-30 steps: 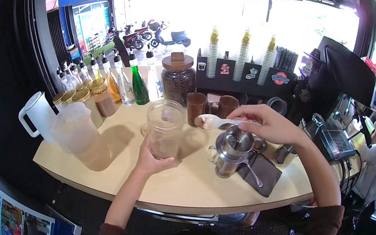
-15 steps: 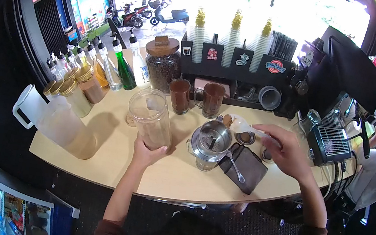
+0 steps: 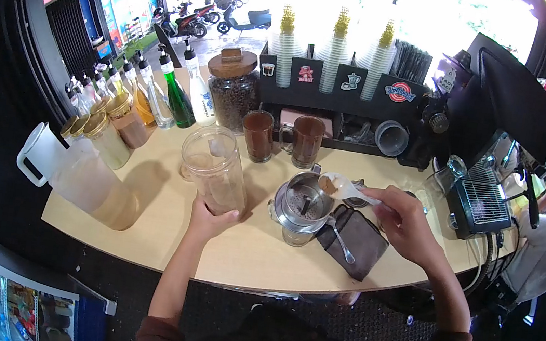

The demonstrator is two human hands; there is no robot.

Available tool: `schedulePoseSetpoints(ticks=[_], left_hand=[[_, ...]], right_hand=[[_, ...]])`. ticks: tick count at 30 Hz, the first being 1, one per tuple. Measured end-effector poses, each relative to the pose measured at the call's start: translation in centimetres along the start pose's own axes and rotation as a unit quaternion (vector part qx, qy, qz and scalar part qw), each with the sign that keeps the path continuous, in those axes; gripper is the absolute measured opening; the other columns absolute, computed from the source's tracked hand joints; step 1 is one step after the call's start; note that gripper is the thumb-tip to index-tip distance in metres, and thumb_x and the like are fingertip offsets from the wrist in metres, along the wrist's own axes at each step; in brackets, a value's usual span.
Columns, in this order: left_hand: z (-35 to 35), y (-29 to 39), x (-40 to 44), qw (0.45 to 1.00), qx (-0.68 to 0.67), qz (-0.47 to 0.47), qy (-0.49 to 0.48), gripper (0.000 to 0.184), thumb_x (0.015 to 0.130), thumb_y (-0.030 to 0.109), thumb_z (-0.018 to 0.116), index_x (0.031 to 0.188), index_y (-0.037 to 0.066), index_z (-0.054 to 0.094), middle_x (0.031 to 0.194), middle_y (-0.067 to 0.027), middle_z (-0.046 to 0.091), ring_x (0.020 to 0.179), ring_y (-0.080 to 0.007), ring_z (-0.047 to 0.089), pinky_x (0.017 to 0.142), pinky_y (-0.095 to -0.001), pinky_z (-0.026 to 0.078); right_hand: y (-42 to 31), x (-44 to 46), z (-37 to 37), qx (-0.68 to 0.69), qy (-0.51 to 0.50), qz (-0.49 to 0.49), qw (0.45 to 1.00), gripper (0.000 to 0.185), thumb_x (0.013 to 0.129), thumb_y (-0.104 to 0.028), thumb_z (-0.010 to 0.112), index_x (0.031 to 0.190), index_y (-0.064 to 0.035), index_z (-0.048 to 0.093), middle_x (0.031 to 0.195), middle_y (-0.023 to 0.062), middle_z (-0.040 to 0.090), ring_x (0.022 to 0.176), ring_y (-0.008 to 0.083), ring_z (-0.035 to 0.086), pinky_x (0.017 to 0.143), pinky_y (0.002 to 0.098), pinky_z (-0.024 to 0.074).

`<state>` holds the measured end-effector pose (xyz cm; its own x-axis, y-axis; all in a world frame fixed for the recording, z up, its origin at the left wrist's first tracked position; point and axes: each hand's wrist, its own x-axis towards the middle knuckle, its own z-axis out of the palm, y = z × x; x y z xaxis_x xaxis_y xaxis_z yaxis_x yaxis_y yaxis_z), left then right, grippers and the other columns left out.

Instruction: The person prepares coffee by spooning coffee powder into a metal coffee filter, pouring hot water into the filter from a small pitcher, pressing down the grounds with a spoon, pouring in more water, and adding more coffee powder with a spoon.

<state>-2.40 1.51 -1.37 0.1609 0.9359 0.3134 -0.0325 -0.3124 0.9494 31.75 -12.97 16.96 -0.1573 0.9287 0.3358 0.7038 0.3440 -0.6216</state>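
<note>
My left hand (image 3: 209, 218) is wrapped round the lower part of a tall clear jar (image 3: 224, 188), which is open at the top. In my right hand (image 3: 407, 226) is a white plastic scoop (image 3: 346, 191) with brown powder in its bowl, held just above the right rim of a metal drip filter (image 3: 305, 204). That filter sits on a drinking glass (image 3: 295, 237); its floor looks speckled, and a small dark post stands in it. Beside it lies a folded dark cloth (image 3: 359, 251) with a metal spoon (image 3: 344, 244) across its left edge.
Two glass mugs (image 3: 259, 137) of brown drink stand behind the filter. A frosted pitcher (image 3: 95, 182), pump bottles (image 3: 177, 99) and gold-lidded jars (image 3: 106, 138) line the left side. A coffee bean jar (image 3: 233, 93) and cup rack (image 3: 336, 106) stand behind; an espresso machine (image 3: 482, 208) is right.
My right hand has brought the scoop a little left and down, closer to the filter's opening. My left hand still holds the jar in about the same place.
</note>
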Motion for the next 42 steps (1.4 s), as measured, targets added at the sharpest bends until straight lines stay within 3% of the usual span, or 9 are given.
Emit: schedulePoseSetpoints(ticks=[5,8,10,16,19,28,35,38,42], left_hand=[[-0.1,0.1,0.1,1.0,-0.003,-0.018,-0.017,0.078,0.061,0.012,0.084,0.126,0.0,0.042,0.119,-0.0122,0.058,0.109,-0.0209,0.058,0.094,-0.0355,0.047],[0.3,0.7,-0.1,1.0,0.004,0.004,0.012,0.078,0.061,0.01,0.084,0.126,0.0,0.042,0.118,-0.0124,0.059,0.109,-0.021,0.058,0.094,-0.0355,0.047],[0.0,0.4,0.0,1.0,0.003,-0.005,0.002,0.077,0.062,0.008,0.083,0.126,0.0,0.041,0.117,-0.0126,0.059,0.108,-0.0211,0.058,0.094,-0.0356,0.047],[-0.1,0.2,0.0,1.0,0.009,-0.021,-0.003,0.081,0.061,0.013,0.084,0.129,-0.001,0.041,0.119,-0.0139,0.058,0.111,-0.0244,0.058,0.096,-0.0371,0.047],[0.3,1.2,-0.2,0.997,-0.056,-0.043,-0.024,0.082,0.061,0.013,0.084,0.129,0.0,0.041,0.12,-0.0134,0.057,0.111,-0.0241,0.057,0.096,-0.0369,0.047],[0.2,0.5,-0.1,1.0,-0.008,0.014,0.012,0.082,0.061,0.011,0.085,0.129,0.001,0.04,0.12,-0.012,0.057,0.111,-0.0215,0.056,0.096,-0.0357,0.045],[-0.1,0.2,-0.2,1.0,0.016,-0.009,0.006,0.081,0.061,0.01,0.085,0.128,0.001,0.041,0.12,-0.0117,0.058,0.111,-0.0214,0.056,0.096,-0.0357,0.045],[0.1,0.4,0.0,1.0,0.023,-0.004,0.007,0.084,0.06,0.017,0.086,0.129,-0.002,0.042,0.12,-0.0129,0.057,0.112,-0.0229,0.056,0.096,-0.0367,0.046],[0.0,0.7,-0.2,1.0,0.014,-0.011,0.0,0.08,0.062,0.013,0.084,0.128,-0.001,0.042,0.119,-0.0127,0.057,0.11,-0.0222,0.057,0.095,-0.0361,0.046]], right_hand=[[0.4,0.3,0.3,0.023,0.008,-0.013,1.0,0.034,0.087,0.007,0.054,0.118,-0.0053,0.061,0.085,0.0113,0.059,0.068,0.0177,0.054,0.06,0.0273,0.0439],[0.2,0.6,0.2,0.012,0.006,0.02,1.0,0.03,0.087,0.007,0.053,0.115,-0.0011,0.062,0.094,0.0127,0.064,0.081,0.0179,0.06,0.074,0.0272,0.0476],[0.8,0.7,0.6,0.019,0.022,-0.051,0.998,0.032,0.088,0.004,0.054,0.119,-0.0046,0.06,0.085,0.0124,0.059,0.067,0.019,0.054,0.06,0.0287,0.0455],[0.4,1.2,0.7,0.019,0.015,-0.041,0.999,0.031,0.089,0.002,0.054,0.119,-0.0039,0.06,0.083,0.0122,0.058,0.065,0.018,0.054,0.057,0.0295,0.0445],[0.7,1.3,1.1,0.005,0.021,-0.05,0.999,0.031,0.089,0.002,0.055,0.119,-0.0044,0.061,0.081,0.0117,0.057,0.063,0.0179,0.051,0.056,0.0309,0.0433],[0.8,1.3,1.9,0.006,0.034,-0.062,0.997,0.036,0.085,0.004,0.057,0.119,-0.0056,0.061,0.078,0.0134,0.055,0.065,0.0243,0.051,0.061,0.0343,0.0429],[0.9,0.9,2.5,0.014,0.042,-0.07,0.997,0.037,0.085,0.005,0.056,0.121,-0.006,0.061,0.08,0.0137,0.056,0.065,0.0241,0.052,0.061,0.0342,0.0431],[1.4,1.0,2.9,0.018,0.05,-0.089,0.995,0.036,0.085,0.005,0.055,0.119,-0.0018,0.061,0.081,0.0139,0.058,0.068,0.0216,0.052,0.065,0.0307,0.0435],[1.5,0.8,3.3,0.022,0.072,-0.083,0.994,0.037,0.085,0.004,0.056,0.12,-0.0058,0.061,0.077,0.0127,0.055,0.065,0.0228,0.051,0.061,0.0327,0.0427]])
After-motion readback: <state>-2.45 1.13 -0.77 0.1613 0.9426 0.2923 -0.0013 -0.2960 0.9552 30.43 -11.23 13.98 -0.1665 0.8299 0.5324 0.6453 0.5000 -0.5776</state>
